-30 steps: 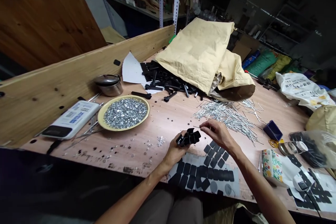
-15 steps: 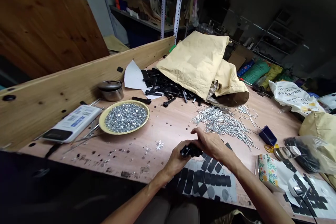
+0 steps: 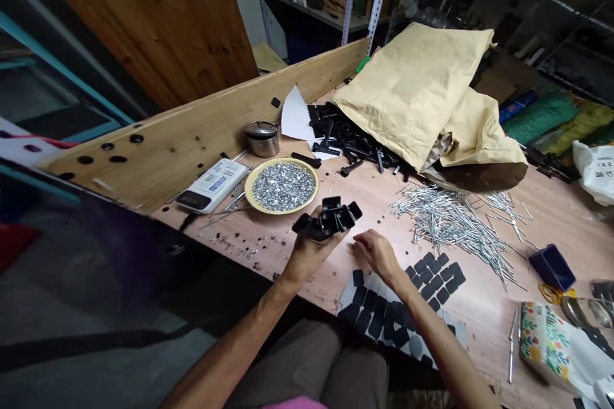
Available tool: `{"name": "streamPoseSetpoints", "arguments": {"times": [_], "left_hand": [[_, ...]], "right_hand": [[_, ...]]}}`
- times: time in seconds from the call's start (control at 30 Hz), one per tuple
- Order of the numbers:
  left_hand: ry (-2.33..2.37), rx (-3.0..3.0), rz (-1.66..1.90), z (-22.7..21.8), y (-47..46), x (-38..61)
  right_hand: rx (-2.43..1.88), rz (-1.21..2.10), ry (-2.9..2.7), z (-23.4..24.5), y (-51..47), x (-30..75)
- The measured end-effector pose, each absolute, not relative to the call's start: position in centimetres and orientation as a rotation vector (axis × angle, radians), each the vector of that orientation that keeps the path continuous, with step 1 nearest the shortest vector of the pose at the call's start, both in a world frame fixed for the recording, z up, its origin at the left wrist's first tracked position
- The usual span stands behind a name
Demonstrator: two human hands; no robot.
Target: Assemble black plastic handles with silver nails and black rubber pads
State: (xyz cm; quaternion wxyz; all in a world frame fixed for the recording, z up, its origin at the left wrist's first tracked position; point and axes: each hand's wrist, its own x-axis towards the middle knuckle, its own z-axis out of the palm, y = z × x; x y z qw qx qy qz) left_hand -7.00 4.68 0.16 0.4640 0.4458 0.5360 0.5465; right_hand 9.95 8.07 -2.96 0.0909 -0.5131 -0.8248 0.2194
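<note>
My left hand (image 3: 311, 252) is closed around a bunch of black plastic parts (image 3: 330, 218), their flat, squarish ends pointing up and away from me. Just to the right, apart from the bunch, my right hand (image 3: 378, 255) is over the table with thumb and fingers pressed together. Whatever its fingertips pinch, if anything, is too small to make out. Beneath the right forearm lies a pale sheet (image 3: 348, 294) with rows of black rounded-square pads (image 3: 371, 300). Beyond my left hand stands a yellow bowl (image 3: 247, 195) full of small shiny metal nuts or washers (image 3: 283, 186).
Metal rods (image 3: 446, 223) lie heaped at the right, near a dark blue box (image 3: 551, 266). A large paper sack (image 3: 412, 89) covers part of a pile of black parts (image 3: 336, 131). A lidded metal pot (image 3: 263, 139) and a white device (image 3: 215, 184) stand by the wooden side board (image 3: 201, 128).
My hands, together before, are now apart; the left has raised the black parts and tipped their ends into sight. The view has swung left.
</note>
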Motion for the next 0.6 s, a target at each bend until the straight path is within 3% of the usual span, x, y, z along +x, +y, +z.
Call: {"name": "streamPoseSetpoints", "arguments": {"times": [0.13,0.37,0.6], "left_hand": [[1.447,1.023,1.468,0.8,4.5,-8.2],[1.284,0.884,1.396,0.2,3.7,-8.4],[1.146,0.648,1.258,-0.6,3.0,-7.4]], "right_hand": [[-1.651,0.545,-2.584,-4.2,7.1,6.6],[-1.747,0.359,-2.712,-4.8,7.4,4.4],[-1.705,0.247,-2.695,-3.7,8.7,8.0]]}}
